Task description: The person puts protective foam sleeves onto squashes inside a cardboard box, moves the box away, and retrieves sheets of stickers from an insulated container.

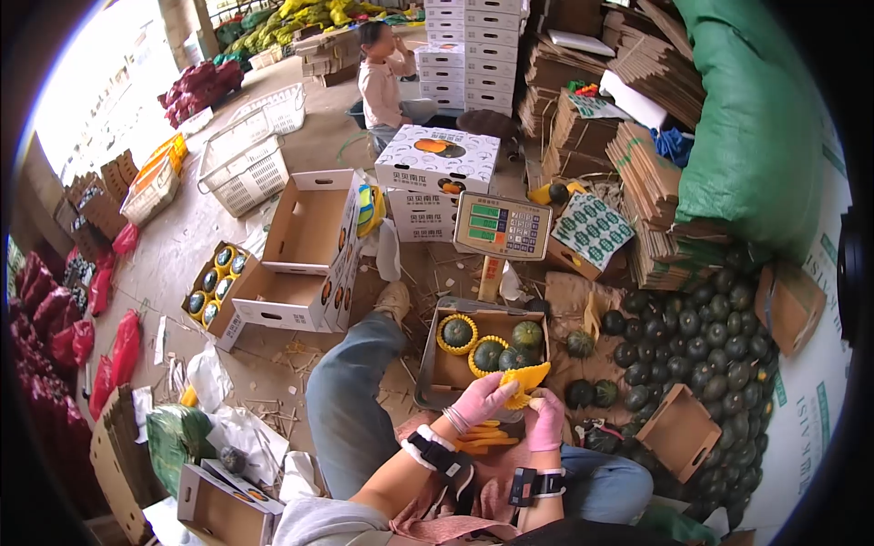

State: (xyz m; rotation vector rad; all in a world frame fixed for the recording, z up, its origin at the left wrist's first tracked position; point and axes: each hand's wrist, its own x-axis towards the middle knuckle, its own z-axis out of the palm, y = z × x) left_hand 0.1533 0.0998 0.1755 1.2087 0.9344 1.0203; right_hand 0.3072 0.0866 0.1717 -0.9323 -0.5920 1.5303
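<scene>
Both hands wear pink gloves. My left hand (482, 397) and my right hand (547, 419) together grip a yellow foam net sleeve (525, 379), held just above my lap. More yellow sleeves (481, 439) lie on my lap under the left hand. Right in front sits a cardboard box (450, 371) on a scale platform. It holds dark green squashes (527, 334), two of them wrapped in yellow netting (457, 333).
The scale's display (503, 226) stands behind the box. A heap of green squashes (692, 346) lies at my right. Open empty cartons (305, 250) and a carton of wrapped squashes (217, 280) sit left. A person (382, 77) sits far back by stacked white boxes.
</scene>
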